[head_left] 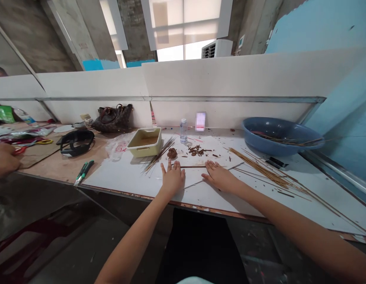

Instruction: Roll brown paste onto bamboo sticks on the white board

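Open left grip (172, 178) and open right grip (221, 176), both empty, palms down with fingers spread on a white board (126, 177); thin brown stick (193, 166) lying between them, a brown lump (171, 153) just beyond the left grip, loose thin wooden sticks (261, 169) off to the right.

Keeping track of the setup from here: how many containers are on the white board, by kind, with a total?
Blue plastic basin: 1
Yellow tray: 1
Clear plastic water bottle: 1
Total: 3
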Demonstrator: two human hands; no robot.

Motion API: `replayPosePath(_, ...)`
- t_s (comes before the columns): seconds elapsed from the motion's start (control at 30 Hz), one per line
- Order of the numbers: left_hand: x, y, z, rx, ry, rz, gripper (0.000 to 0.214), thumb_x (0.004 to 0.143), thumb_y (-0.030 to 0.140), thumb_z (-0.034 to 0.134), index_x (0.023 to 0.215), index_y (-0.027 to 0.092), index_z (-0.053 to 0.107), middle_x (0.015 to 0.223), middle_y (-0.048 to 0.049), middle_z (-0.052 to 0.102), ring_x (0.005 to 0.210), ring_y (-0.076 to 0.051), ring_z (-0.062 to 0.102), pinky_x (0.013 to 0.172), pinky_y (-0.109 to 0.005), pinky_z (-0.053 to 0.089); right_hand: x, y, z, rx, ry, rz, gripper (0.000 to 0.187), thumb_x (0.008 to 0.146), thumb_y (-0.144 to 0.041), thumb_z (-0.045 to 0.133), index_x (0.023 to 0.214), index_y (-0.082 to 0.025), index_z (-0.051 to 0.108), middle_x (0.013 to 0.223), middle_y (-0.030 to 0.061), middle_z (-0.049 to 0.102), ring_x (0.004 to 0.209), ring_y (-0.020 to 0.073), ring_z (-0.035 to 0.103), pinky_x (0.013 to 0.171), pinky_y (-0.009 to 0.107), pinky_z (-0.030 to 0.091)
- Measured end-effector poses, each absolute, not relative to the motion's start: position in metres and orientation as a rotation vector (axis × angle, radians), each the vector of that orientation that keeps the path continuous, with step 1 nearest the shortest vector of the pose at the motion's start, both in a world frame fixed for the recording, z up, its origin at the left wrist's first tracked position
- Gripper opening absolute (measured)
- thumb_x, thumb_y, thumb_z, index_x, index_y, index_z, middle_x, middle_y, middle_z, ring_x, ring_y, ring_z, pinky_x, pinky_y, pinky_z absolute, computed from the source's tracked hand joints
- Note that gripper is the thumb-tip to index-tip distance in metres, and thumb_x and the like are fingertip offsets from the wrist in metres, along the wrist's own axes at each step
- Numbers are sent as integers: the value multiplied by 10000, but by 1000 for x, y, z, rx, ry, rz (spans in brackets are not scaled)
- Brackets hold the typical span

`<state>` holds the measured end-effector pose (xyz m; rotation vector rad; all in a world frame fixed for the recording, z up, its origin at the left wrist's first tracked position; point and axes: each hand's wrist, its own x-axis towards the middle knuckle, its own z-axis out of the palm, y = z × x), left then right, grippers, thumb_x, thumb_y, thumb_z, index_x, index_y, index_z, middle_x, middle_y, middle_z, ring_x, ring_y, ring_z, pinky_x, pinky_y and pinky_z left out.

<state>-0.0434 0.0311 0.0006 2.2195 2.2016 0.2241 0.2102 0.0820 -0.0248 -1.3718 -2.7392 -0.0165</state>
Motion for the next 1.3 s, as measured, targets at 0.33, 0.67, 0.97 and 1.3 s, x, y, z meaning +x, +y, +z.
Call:
replayPosePath(0.33,-55,-4,-15,2352,2207,250,628,1157,394,299,1698,144,497,1737,-139,517,1734,-358,247,1407,-703,75,229,58,-39,-1276,-2763,-55,863,1158,-670,274,1727,-39,421,1745,273,432,1637,385,442,1352,581,376)
replayPosePath(0.67,-53,8,-7,2350,2195,261,657,1142,388,311,1691,76,491,1725,-193,518,1727,-356,270,1414,-688,44,221,67,-32,-1308,-2742,-102,901,1158,-671,202,1707,5,431,1755,274,418,1656,358,412,1383,527,324)
replayPosePath(0.97,-34,-9,5,2364,2253,251,641,1155,377,325,1695,76,492,1727,-201,506,1738,-331,241,1431,-635,34,217,49,-31,-1325,-2690,-128,854,1156,-658,286,1745,-48,385,1749,281,421,1653,384,413,1370,591,335)
replayPosePath(1.3,12,17,-14,2386,1969,166,700,1112,362,361,1748,70,380,1799,-179,374,1716,-298,312,1441,-552,91,182,52,-29,-1345,-2703,-36,754,1184,-538,316,1755,-47,352,1781,276,350,1696,347,322,1383,589,297)
